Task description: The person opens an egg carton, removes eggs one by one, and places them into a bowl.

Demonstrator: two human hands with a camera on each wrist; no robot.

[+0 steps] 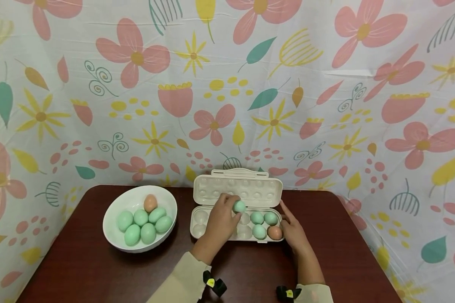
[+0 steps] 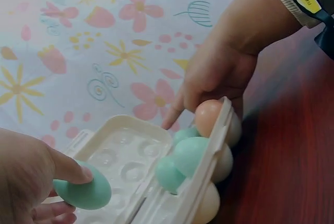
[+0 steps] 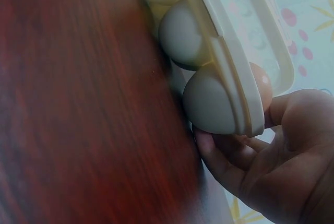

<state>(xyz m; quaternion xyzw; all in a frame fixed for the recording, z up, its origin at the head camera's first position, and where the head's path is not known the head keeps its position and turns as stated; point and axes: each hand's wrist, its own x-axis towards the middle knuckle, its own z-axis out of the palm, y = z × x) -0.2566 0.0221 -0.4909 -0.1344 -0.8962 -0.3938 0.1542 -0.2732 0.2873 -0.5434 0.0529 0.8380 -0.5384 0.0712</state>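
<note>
A white plastic egg carton (image 1: 244,232) lies with its lid (image 1: 239,191) raised against the backdrop. At its right end sit three green eggs (image 1: 257,217) and a brown egg (image 1: 275,232). My left hand (image 1: 219,221) pinches another green egg (image 2: 86,187) above the middle of the carton, thumb across its side in the left wrist view. Around the carton's right end, my right hand (image 1: 295,231) grips with fingers curled under the end cup (image 3: 209,101) and the thumb by the brown egg. Its index finger (image 2: 174,113) reaches toward the lid.
Left of the carton stands a white bowl (image 1: 111,206) holding several green eggs (image 1: 148,233) and one brown egg (image 1: 150,203). Both rest on a dark red-brown table (image 1: 258,269). Behind it hangs a floral cloth (image 1: 227,97).
</note>
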